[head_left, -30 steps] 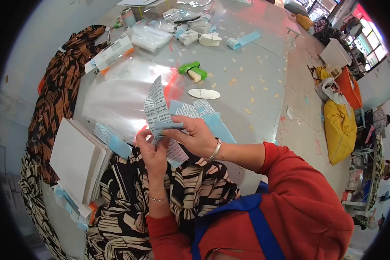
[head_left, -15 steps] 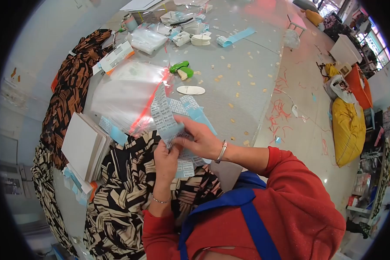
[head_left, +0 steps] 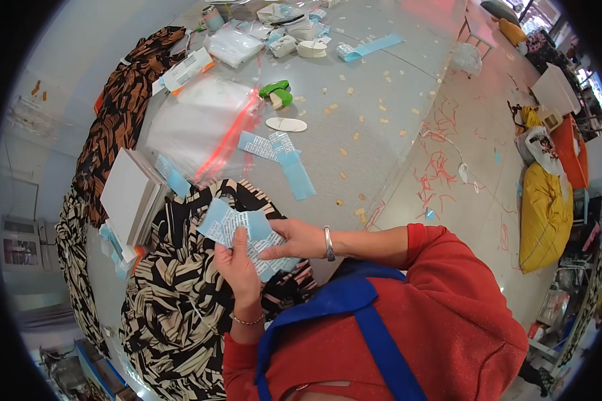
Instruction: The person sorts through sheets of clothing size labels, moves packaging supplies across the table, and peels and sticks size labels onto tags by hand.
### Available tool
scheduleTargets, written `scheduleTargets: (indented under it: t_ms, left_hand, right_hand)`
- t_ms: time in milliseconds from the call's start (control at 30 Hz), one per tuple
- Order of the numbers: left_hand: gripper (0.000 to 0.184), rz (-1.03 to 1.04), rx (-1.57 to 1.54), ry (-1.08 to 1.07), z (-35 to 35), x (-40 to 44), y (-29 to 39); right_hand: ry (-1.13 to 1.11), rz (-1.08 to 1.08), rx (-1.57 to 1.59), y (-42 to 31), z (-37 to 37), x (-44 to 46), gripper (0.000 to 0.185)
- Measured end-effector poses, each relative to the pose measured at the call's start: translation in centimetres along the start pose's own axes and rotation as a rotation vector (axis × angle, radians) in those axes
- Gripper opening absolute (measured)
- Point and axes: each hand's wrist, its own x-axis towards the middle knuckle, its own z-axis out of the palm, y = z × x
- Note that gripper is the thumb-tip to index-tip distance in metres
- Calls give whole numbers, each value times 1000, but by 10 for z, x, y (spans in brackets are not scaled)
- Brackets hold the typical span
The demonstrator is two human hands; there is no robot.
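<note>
Left hand (head_left: 237, 269) and right hand (head_left: 299, 239) clamp labels (head_left: 256, 228), likely for steadiness. Cloth (head_left: 174, 304) bunches at the counter's (head_left: 338, 157) near edge.

A garment workshop, shown by patterned fabric (head_left: 174, 314), label strips (head_left: 293, 170) and plastic bags (head_left: 194, 127)

White boards (head_left: 123, 191) stand left of the held labels (head_left: 255, 222), with passing room right of the green tool (head_left: 282, 98).

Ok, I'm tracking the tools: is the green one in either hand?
No, the left hand and right hand hold label strips, while the green tool lies on the table.
</note>
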Motion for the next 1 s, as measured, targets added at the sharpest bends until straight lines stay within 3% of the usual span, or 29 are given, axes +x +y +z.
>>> scheduleTargets:
  t_ms: [33,167,300,400,433,533,567,667,700,800,1000]
  left_hand:
    - [20,7,6,-4,-3,-4,-1]
    - [20,79,78,-180,-30,-9,-14]
    - [22,150,140,-390,-38,-17,-10]
    - [23,36,131,-514,-50,-17,-15]
    - [24,170,228,-565,-58,-15,-30]
    - [23,399,392,-734,-59,-4,-26]
    - [25,389,430,-746,-59,-4,-27]
    - [28,442,452,-750,-55,0,-34]
    - [29,480,443,-762,-51,2,-35]
    - [28,637,610,-833,-44,13,-25]
    - [24,588,682,-807,-10,31,-27]
  right_hand:
    - [2,93,15,5,5,-5,45]
    - [73,311,524,3,25,-13,26]
    - [144,503,769,-8,29,-26,20]
    - [132,549,908,12,29,-30,25]
    - [222,594,865,15,32,-34,31]
    - [246,594,968,21,29,-42,37]
    - [276,571,991,6,31,-45,43]
    - [-134,251,1428,9,17,-50,47]
    - [-29,312,1356,-1,16,-50,51]
    - [-26,320,1325,-11,7,-47,51]
    - [-26,311,945,15,-41,-29,49]
